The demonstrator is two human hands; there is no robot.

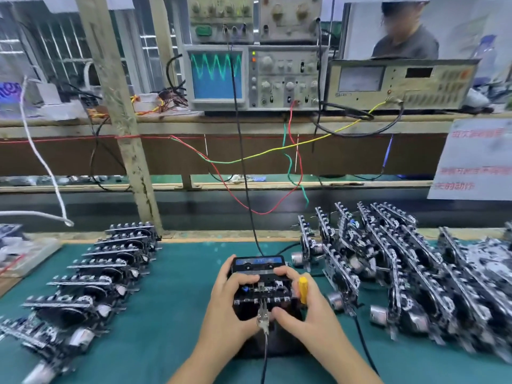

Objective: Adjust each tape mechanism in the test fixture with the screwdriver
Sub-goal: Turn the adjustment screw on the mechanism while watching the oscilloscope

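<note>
A black tape mechanism (259, 291) sits in the test fixture on the green mat, with a cassette (259, 264) at its far end and a metal clip with a cable (262, 318) at its near edge. My left hand (227, 303) grips the mechanism's left side, fingers curled over its top. My right hand (306, 309) grips its right side, thumb near the clip. A yellow-handled screwdriver (302, 290) is tucked in my right hand, handle pointing up.
A row of tape mechanisms (91, 275) lies on the mat at left, and a denser pile (401, 270) at right. Behind, an oscilloscope (216, 76) shows a green wave beside a meter unit (401, 84). Coloured wires hang over the bench. A person stands beyond.
</note>
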